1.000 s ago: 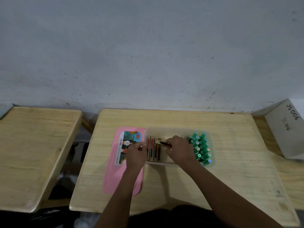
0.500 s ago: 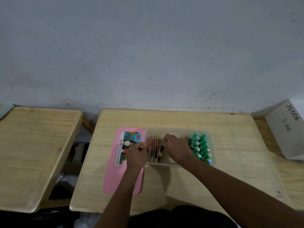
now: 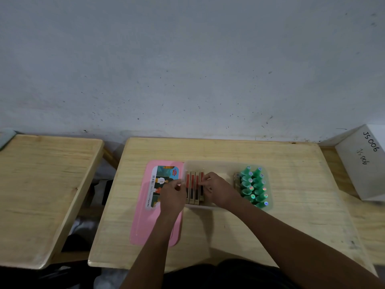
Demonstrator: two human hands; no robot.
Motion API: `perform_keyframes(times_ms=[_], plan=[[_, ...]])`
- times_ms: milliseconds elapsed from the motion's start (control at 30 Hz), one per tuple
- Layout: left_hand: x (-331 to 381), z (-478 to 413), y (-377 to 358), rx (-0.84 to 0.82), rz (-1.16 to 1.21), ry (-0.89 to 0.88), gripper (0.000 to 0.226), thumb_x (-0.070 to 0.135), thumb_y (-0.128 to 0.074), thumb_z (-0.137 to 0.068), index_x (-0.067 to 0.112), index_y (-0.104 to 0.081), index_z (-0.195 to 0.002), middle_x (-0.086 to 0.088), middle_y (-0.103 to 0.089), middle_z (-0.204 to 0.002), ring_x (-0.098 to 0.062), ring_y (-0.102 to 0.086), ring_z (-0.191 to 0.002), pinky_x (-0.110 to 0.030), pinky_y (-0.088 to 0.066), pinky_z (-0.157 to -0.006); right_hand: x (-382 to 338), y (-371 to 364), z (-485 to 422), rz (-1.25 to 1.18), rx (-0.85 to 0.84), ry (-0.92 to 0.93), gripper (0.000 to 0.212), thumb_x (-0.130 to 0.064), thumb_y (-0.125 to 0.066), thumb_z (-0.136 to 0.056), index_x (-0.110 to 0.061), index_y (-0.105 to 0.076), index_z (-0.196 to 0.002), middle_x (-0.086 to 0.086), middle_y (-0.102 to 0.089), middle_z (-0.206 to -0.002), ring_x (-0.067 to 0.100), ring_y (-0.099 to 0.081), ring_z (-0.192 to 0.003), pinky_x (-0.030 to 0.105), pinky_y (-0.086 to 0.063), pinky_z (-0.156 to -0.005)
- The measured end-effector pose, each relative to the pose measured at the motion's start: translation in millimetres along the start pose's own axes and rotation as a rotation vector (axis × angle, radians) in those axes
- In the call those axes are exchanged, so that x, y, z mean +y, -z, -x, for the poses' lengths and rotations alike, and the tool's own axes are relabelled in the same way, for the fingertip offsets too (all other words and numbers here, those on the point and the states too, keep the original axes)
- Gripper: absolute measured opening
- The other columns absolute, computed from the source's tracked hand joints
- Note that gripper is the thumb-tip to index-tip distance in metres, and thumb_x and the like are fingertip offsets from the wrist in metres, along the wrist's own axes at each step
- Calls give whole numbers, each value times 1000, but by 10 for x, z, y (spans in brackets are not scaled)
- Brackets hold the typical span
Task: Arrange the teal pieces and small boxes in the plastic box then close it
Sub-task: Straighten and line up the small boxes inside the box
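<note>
1. The plastic box (image 3: 225, 166) sits mid-table (image 3: 281, 226), open, long side facing me.
2. The pink lid (image 3: 145, 222) lies flat on the table, just left of the plastic box and touching its left wall.
3. The small boxes (image 3: 192, 189) stand on edge in a row of four at the left end of the plastic box.
4. The teal pieces (image 3: 253, 186) stand upright in two packed columns at the right end. One more small carton (image 3: 236, 180) stands against their left side.
5. My left hand (image 3: 173, 195) is over the lid, fingers curled at the box's left wall. I cannot tell whether they pinch it.
6. My right hand (image 3: 218, 189) is inside the plastic box, fingers curled, tips gripping the end box (image 3: 201, 184), the rightmost of the row.
7. A white carton (image 3: 362, 163) marked "JS006" leans at the far right. A second table (image 3: 41, 184) stands to the left.
</note>
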State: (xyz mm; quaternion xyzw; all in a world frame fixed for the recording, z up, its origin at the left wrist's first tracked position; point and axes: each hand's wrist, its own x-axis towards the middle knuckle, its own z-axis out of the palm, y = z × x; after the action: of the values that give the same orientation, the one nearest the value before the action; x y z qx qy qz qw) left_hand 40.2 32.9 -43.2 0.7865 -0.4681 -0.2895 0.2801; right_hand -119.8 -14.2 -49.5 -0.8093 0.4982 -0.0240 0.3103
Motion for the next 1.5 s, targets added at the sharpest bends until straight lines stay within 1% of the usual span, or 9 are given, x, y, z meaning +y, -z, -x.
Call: perform_keyframes(times_ms=[233, 367, 533, 700, 867, 1000, 1200, 1333, 1500], plan=[[0, 15, 4, -4, -3, -3, 29, 20, -53, -95, 6, -64, -118, -11, -71, -103, -8, -56, -77, -3, -31, -54, -36, -49, 17, -372, 121, -190, 44, -8, -67, -87, -15, -59, -129, 7, -55, -124, 19, -63, -104, 30, -51, -92], [14, 19, 12, 0, 17, 4, 29, 18, -54, -94, 4, -65, -117, -12, -71, -101, -9, -56, -76, -5, -33, -57, -59, -27, 35, -430, 122, -263, 40, -15, -67, -86, -21, -63, -125, 1, -66, -115, 18, -66, -99, 32, -54, -88], [28, 24, 10, -5, 32, 7, 29, 18, -54, -94, 4, -64, -117, -13, -71, -104, -10, -57, -79, -17, -41, -70, -17, 87, 172, -67, 226, -433, 47, -40, -54, -91, -25, -51, -135, -3, -60, -129, 18, -58, -116, 34, -48, -91], [34, 35, 19, 2, 29, 2, 29, 17, -54, -95, 3, -63, -119, -14, -71, -102, -10, -56, -77, -17, -40, -68, 11, 93, 285, 160, 66, -570, 53, -45, -52, -88, -13, -46, -129, 10, -49, -132, 28, -58, -111, 34, -42, -75], [36, 30, 15, -7, 26, 8, 29, 18, -54, -95, 4, -63, -119, -14, -71, -106, -11, -57, -79, -19, -45, -70, 38, 30, 294, 145, 30, -588, 54, -45, -53, -86, -13, -44, -129, 13, -38, -143, 28, -58, -109, 35, -39, -72], [28, 30, 18, -4, 29, 12, 30, 18, -54, -94, 5, -62, -121, -13, -70, -108, -10, -56, -81, -15, -43, -68, 51, 23, 297, 17, 80, -572, 55, -40, -55, -86, -17, -44, -134, 10, -37, -145, 29, -55, -116, 37, -46, -85], [3, 16, 10, -13, 50, 26, 31, 18, -55, -94, 4, -62, -121, -14, -70, -107, -13, -59, -82, -19, -45, -70, 75, 0, 232, -143, 169, -588, 23, -27, -57, -82, -15, -55, -102, 12, -57, -111, 25, -61, -85, 34, -51, -75], [10, 20, 14, -11, 56, 23, 32, 18, -55, -94, 3, -62, -121, -14, -69, -111, -19, -65, -94, -19, -46, -75, 118, -21, 143, -256, 196, -609, 33, -23, -65, -79, -9, -51, -106, 12, -63, -105, 26, -63, -88, 34, -52, -72], [-6, 10, 8, -9, 51, 18, 30, 19, -55, -94, 4, -63, -119, -14, -70, -107, -13, -59, -83, -19, -45, -71, 100, 5, 48, -268, 151, -590, 40, -26, -64, -81, -18, -54, -119, 0, -62, -103, 22, -61, -96, 35, -52, -81]])
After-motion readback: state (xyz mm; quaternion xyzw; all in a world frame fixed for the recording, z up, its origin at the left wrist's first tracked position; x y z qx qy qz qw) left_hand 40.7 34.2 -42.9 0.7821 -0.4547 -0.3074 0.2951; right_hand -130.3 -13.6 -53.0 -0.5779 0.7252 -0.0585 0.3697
